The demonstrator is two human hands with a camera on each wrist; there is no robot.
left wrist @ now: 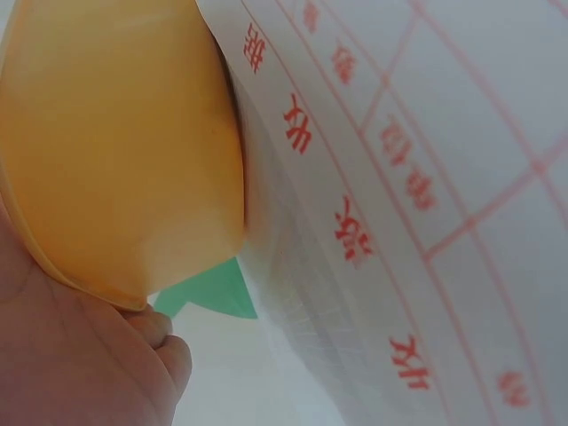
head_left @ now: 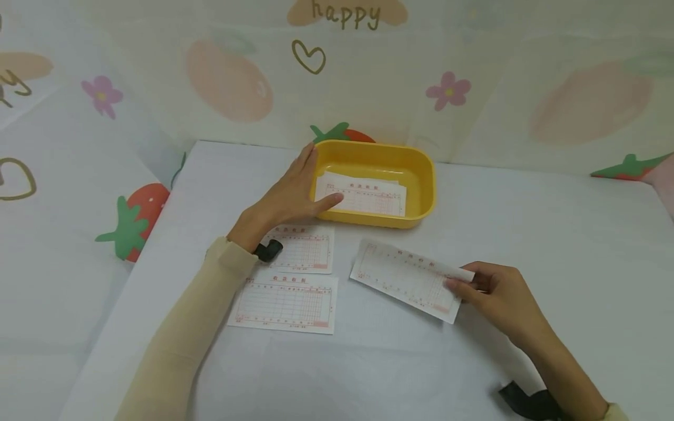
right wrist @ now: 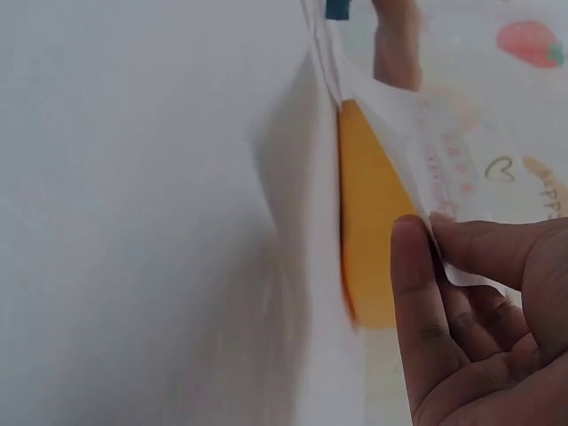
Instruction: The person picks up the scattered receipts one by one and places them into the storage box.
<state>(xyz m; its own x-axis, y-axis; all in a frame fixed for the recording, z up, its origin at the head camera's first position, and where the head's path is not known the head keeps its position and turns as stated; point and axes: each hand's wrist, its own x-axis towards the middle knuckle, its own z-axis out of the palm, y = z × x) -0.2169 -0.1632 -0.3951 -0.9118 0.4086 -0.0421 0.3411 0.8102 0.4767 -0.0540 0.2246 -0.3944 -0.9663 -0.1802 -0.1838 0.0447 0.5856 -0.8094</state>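
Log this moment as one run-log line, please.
left hand: open, thumb on forms in yellow tray | right hand: pinching form above table | two forms lying flat

Head overview; wrist close-ups, shared tray [head_left: 421, 175]

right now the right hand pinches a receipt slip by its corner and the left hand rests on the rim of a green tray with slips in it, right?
Not quite: the tray is yellow, not green, as the head view shows. The rest holds: the right hand pinches a receipt slip by its corner, and the left hand rests on the tray's rim, thumb touching the slips inside.
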